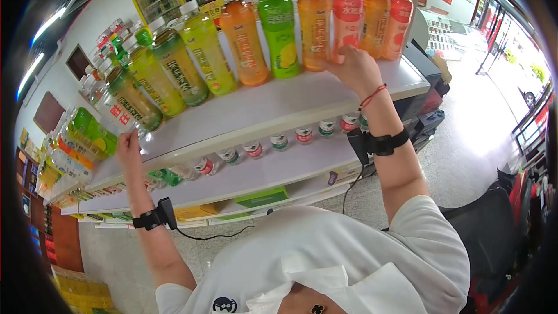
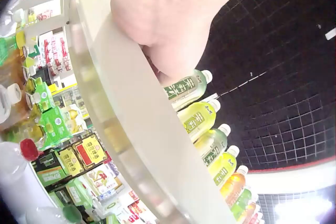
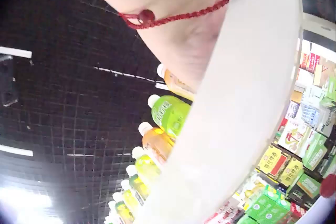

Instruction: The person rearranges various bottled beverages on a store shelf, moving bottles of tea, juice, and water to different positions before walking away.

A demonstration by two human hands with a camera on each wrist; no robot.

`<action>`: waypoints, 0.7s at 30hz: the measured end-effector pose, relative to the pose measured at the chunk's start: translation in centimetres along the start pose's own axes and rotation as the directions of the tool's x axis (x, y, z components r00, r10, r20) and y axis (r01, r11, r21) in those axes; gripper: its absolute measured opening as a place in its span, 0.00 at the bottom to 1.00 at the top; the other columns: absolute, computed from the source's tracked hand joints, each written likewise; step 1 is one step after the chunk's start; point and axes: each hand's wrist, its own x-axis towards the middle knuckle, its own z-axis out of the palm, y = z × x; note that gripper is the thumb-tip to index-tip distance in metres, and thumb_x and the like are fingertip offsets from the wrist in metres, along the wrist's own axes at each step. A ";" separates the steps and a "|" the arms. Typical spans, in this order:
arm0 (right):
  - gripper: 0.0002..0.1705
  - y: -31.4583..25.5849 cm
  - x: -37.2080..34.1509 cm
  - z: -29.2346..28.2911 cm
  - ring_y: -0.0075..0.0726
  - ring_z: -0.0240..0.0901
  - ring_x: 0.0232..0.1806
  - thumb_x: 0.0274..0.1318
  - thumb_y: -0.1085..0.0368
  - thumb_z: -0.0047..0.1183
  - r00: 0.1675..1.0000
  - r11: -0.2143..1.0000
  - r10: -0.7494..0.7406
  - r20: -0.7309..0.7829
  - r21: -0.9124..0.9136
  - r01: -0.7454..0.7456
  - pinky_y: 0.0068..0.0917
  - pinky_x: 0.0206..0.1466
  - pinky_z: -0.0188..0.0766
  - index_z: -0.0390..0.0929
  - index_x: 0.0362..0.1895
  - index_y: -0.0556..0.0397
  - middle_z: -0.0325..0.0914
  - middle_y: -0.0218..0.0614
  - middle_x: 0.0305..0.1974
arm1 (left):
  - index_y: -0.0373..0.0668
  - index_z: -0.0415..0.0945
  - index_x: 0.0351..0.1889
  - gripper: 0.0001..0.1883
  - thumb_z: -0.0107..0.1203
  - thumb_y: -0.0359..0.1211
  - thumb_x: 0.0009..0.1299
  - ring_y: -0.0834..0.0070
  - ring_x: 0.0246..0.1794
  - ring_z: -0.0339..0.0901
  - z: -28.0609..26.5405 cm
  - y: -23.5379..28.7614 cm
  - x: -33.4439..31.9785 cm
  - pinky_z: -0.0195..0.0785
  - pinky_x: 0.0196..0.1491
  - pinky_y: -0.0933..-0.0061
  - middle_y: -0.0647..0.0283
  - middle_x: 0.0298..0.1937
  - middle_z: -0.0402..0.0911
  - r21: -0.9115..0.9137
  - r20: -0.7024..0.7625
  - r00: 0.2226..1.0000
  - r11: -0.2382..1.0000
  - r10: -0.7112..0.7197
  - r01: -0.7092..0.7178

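Observation:
A row of drink bottles lines the white shelf top. In the head view my right hand [image 1: 357, 71] is at the lower part of a pink drink bottle [image 1: 347, 9], thumb toward its left side, and grips it. An orange tea bottle [image 1: 314, 29] stands just left of that hand, another orange bottle [image 1: 375, 20] to its right. My left hand [image 1: 129, 150] is at the shelf's front edge, fingertips close to the base of a clear bottle with red lettering [image 1: 120, 110]. Its fingers are small and partly hidden, so their hold cannot be told.
The white shelf top [image 1: 232, 113] curves away at the left, where more bottles [image 1: 93, 131] stand. Small water bottles [image 1: 254, 150] line the shelf below. A green box [image 1: 261, 196] lies lower down. A black chair [image 1: 479, 227] is at the right.

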 end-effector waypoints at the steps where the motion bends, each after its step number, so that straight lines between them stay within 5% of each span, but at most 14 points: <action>1: 0.34 0.5 -0.3 -0.4 0.53 0.78 0.43 0.44 0.39 0.61 0.999 0.995 0.034 -0.037 0.094 -0.031 0.41 0.45 0.74 0.78 0.39 0.59 0.81 0.49 0.36 | 0.37 0.70 0.25 0.15 0.56 0.37 0.69 0.84 0.17 0.59 0.0 -0.5 0.2 0.52 0.22 0.78 0.69 0.15 0.65 -0.002 0.006 1.000 1.000 0.000 0.000; 5: 0.34 7.1 0.6 -0.8 0.54 0.78 0.44 0.46 0.41 0.60 0.975 0.985 0.128 -0.183 0.142 -0.103 0.41 0.46 0.73 0.76 0.44 0.59 0.81 0.50 0.37 | 0.38 0.70 0.25 0.14 0.55 0.36 0.70 0.85 0.17 0.58 0.4 -1.3 0.2 0.50 0.22 0.79 0.70 0.15 0.65 -0.021 -0.015 1.000 1.000 0.017 -0.017; 8: 0.36 9.4 1.9 -1.5 0.55 0.78 0.44 0.48 0.44 0.59 0.952 0.995 0.071 -0.298 -0.044 -0.088 0.42 0.46 0.74 0.70 0.53 0.59 0.80 0.53 0.38 | 0.37 0.70 0.25 0.14 0.54 0.35 0.70 0.85 0.17 0.58 0.3 0.2 -0.2 0.50 0.22 0.79 0.70 0.16 0.64 0.081 -0.016 0.998 0.995 0.067 -0.065; 14: 0.33 8.9 4.4 -2.5 0.53 0.79 0.41 0.47 0.41 0.57 0.996 0.994 0.042 -0.084 -0.099 -0.050 0.42 0.44 0.75 0.79 0.41 0.61 0.81 0.52 0.38 | 0.36 0.70 0.26 0.14 0.54 0.36 0.70 0.84 0.18 0.58 0.4 -0.3 0.0 0.51 0.23 0.78 0.69 0.16 0.65 0.083 -0.005 1.000 0.996 0.030 -0.030; 21: 0.33 9.7 5.9 -1.8 0.51 0.80 0.39 0.44 0.40 0.57 0.997 0.985 0.066 -0.042 -0.154 -0.071 0.39 0.43 0.76 0.82 0.36 0.60 0.81 0.51 0.36 | 0.36 0.71 0.27 0.15 0.53 0.37 0.70 0.84 0.19 0.60 0.3 -0.1 -0.1 0.52 0.24 0.79 0.69 0.17 0.66 0.083 0.001 1.000 0.997 0.009 -0.009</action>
